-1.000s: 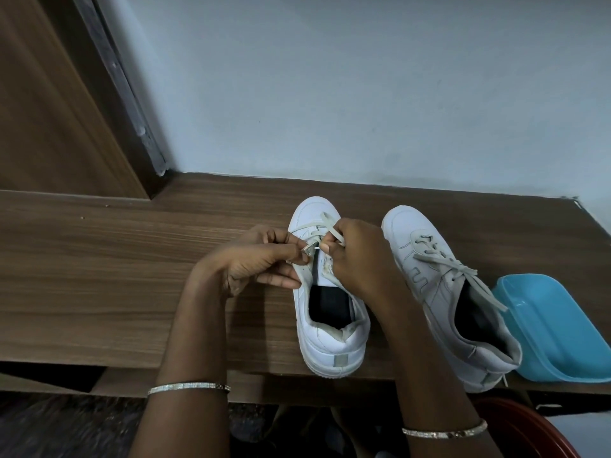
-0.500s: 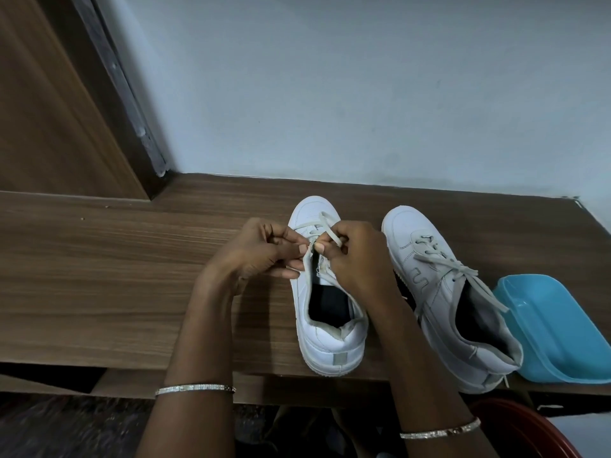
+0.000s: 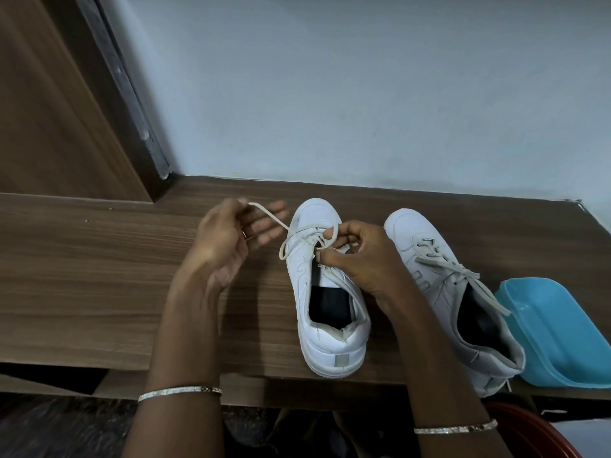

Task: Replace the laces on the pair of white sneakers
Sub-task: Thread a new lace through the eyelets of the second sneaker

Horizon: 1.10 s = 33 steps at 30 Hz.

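Two white sneakers stand on the wooden shelf (image 3: 99, 259), toes pointing at the wall. The left sneaker (image 3: 325, 292) has its cream lace (image 3: 284, 239) only through the eyelets near the toe. My left hand (image 3: 231, 239) is lifted to the left of it and pinches the lace's end between thumb and forefinger, the other fingers spread. My right hand (image 3: 357, 256) rests over the tongue and pinches the lace by the eyelets. The right sneaker (image 3: 446, 292) is laced and tied with a bow.
A light blue plastic tub (image 3: 558, 332) lies at the shelf's right end, touching the right sneaker. A dark red round container (image 3: 535, 431) sits below it. A wooden door and frame (image 3: 66, 110) stand at the left, and a pale wall runs behind the shelf.
My left hand has pulled away up and to the left, drawing a length of lace out of the left sneaker. My right hand stays at the eyelets.
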{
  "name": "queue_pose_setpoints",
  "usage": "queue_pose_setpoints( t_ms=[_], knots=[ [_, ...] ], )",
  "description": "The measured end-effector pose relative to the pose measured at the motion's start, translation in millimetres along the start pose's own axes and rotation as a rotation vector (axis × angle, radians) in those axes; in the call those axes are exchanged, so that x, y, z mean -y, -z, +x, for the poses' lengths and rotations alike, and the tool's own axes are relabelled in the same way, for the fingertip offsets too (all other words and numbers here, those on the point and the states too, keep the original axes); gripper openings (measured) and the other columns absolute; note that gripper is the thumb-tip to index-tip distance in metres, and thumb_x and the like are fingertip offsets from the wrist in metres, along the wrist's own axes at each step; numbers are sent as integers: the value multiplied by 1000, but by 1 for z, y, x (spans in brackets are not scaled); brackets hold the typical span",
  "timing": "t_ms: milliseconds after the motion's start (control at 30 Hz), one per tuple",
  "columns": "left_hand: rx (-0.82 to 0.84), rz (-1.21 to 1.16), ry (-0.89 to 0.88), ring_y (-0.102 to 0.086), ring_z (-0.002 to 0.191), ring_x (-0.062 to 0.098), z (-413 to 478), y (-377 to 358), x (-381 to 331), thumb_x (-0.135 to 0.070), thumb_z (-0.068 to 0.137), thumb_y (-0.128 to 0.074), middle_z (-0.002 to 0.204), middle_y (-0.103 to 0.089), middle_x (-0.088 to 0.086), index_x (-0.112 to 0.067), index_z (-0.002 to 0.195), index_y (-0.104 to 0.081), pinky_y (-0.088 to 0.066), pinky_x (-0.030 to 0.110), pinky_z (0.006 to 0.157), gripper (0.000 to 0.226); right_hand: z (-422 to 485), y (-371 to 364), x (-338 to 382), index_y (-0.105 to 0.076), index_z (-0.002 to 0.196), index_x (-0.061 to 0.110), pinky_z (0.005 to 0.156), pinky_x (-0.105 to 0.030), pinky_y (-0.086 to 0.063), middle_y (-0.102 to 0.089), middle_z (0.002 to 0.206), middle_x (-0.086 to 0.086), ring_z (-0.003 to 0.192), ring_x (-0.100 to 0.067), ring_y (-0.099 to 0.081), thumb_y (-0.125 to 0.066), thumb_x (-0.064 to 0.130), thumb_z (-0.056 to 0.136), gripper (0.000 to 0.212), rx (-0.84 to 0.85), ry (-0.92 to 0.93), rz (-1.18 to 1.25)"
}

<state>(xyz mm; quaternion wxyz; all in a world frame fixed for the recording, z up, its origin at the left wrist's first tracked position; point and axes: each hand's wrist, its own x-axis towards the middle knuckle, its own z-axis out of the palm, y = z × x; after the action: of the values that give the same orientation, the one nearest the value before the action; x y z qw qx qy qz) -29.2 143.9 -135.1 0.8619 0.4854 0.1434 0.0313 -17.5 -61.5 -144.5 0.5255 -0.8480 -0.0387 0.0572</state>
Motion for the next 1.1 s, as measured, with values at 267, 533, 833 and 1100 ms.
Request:
queue_pose_setpoints(
  t_ms=[267, 533, 833, 1100],
  knots=[
    [-280, 453, -199, -37, 44, 7, 0, 25, -7, -22, 99, -56, 50, -45, -13, -20, 78, -63, -30, 18, 40, 22, 1, 0, 1, -68, 92, 21, 76, -25, -53, -68, 91, 6, 81, -6, -62, -90, 23, 67, 34, -24, -20, -23],
    [307, 1136, -132, -68, 79, 21, -6, 37, 2, -68, 70, -74, 83, -75, 6, -27, 81, -79, -53, 45, 80, 43, 4, 1, -4, -62, 102, 22, 79, -31, -51, -62, 90, 3, 81, -9, -58, -93, 23, 63, 50, -29, -44, -1],
    [98, -160, -10, -69, 86, 23, -1, 17, -6, -27, 102, -46, 79, -71, 7, -15, 72, -48, -57, 43, 90, 32, 7, -4, -17, -54, 110, 27, 87, -35, -53, -60, 105, 0, 93, -12, -59, -95, 31, 58, 66, -50, -85, 38],
    [-243, 265, -190, -29, 40, 7, -6, 26, -9, -38, 94, -66, 49, -38, -8, -24, 67, -45, -24, 18, 37, 36, 7, -6, -23, -56, 109, 27, 86, -32, -53, -60, 106, 2, 95, -11, -60, -95, 32, 58, 64, -53, -67, 57]
  ],
)
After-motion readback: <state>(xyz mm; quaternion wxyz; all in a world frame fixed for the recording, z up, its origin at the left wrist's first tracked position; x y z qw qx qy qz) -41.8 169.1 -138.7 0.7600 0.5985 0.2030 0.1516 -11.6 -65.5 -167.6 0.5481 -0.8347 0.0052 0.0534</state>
